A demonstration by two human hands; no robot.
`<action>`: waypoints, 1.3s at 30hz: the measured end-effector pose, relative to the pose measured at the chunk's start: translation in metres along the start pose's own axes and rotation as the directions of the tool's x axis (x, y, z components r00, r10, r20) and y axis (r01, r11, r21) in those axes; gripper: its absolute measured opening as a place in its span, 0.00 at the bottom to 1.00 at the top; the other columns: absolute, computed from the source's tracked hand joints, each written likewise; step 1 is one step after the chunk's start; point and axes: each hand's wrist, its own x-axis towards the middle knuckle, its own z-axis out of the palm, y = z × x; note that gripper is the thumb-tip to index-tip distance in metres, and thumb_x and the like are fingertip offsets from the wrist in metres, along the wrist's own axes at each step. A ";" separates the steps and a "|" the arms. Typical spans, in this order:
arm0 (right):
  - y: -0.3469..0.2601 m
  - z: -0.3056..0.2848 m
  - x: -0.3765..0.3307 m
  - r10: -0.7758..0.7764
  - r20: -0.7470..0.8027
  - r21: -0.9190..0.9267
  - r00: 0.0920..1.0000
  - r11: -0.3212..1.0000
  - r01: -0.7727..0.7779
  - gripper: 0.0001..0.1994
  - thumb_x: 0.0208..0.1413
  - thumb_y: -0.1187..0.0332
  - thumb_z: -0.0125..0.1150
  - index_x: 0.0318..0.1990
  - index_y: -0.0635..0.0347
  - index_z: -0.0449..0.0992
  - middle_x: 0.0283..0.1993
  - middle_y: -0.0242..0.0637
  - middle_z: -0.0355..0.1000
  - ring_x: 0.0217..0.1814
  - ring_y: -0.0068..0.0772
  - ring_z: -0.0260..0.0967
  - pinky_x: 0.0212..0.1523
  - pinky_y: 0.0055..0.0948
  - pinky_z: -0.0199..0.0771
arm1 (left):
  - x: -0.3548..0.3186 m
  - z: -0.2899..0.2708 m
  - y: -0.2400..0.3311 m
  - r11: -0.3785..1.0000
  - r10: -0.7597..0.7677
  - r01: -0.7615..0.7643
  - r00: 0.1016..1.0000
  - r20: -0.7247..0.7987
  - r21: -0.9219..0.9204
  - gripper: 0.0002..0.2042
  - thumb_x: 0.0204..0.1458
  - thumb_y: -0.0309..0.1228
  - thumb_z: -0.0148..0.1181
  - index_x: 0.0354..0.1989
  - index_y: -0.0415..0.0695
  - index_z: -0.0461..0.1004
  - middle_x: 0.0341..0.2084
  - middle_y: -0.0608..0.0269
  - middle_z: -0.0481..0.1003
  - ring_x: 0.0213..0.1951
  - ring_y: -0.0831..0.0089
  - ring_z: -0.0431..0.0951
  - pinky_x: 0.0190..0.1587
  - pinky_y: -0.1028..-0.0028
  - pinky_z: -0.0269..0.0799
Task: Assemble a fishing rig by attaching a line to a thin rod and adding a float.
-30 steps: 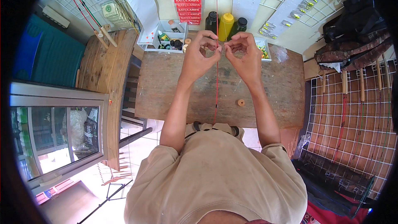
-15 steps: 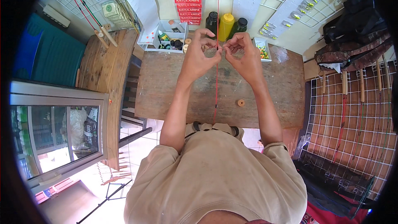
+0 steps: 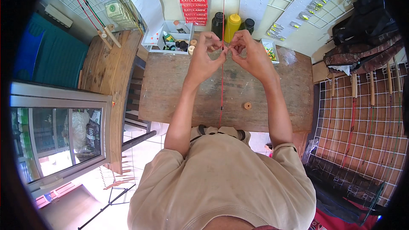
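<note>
A thin red rod (image 3: 222, 86) with black bands and a pink tip stretches from near my waist, over the table, toward the wall. My left hand (image 3: 202, 63) pinches it between thumb and fingertips at a dark band. Right beside it, my right hand (image 3: 254, 59) is closed in a pinch, its fingertips almost touching those of the left. Whatever lies in that right pinch is too small to make out. A small wooden spool (image 3: 247, 106) rests on the wooden table (image 3: 170, 98), nearer to me on the right.
Behind my hands stand a yellow bottle (image 3: 232, 26) and two dark bottles. A white organizer (image 3: 169, 51) with small bottles is at the back left, beside more spools. To the right sit a small white tray (image 3: 275, 59) of colourful pieces and a crumpled plastic bag (image 3: 288, 56).
My right hand and forearm have shifted slightly outward to the right, and its fingers have tilted a little. The left hand keeps nearly the same place on the rod.
</note>
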 end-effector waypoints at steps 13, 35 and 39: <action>0.026 0.012 -0.002 0.119 -0.147 0.348 0.982 0.935 -0.061 0.15 0.51 0.77 0.61 0.37 0.60 0.58 0.33 0.38 0.73 0.32 0.24 0.72 0.37 0.25 0.73 | 0.001 -0.001 0.007 0.999 -0.032 0.032 0.999 0.008 0.030 0.19 0.46 0.25 0.65 0.42 0.46 0.61 0.29 0.70 0.75 0.35 0.84 0.71 0.33 0.80 0.59; 0.035 0.032 -0.021 0.229 -0.178 0.756 0.957 0.654 -0.016 0.17 0.49 0.86 0.61 0.43 0.61 0.63 0.43 0.44 0.73 0.47 0.29 0.73 0.49 0.25 0.75 | 0.001 0.001 0.003 0.999 -0.053 0.053 0.997 -0.059 -0.006 0.20 0.44 0.26 0.68 0.42 0.45 0.62 0.27 0.70 0.75 0.32 0.84 0.71 0.34 0.80 0.60; 0.036 0.036 -0.024 0.267 -0.186 0.796 0.946 0.605 -0.014 0.19 0.47 0.86 0.62 0.45 0.62 0.64 0.45 0.46 0.72 0.49 0.32 0.73 0.49 0.26 0.75 | 0.001 0.001 -0.002 0.998 -0.067 0.066 0.996 -0.058 -0.021 0.20 0.44 0.25 0.68 0.41 0.45 0.61 0.28 0.70 0.75 0.32 0.84 0.71 0.33 0.81 0.60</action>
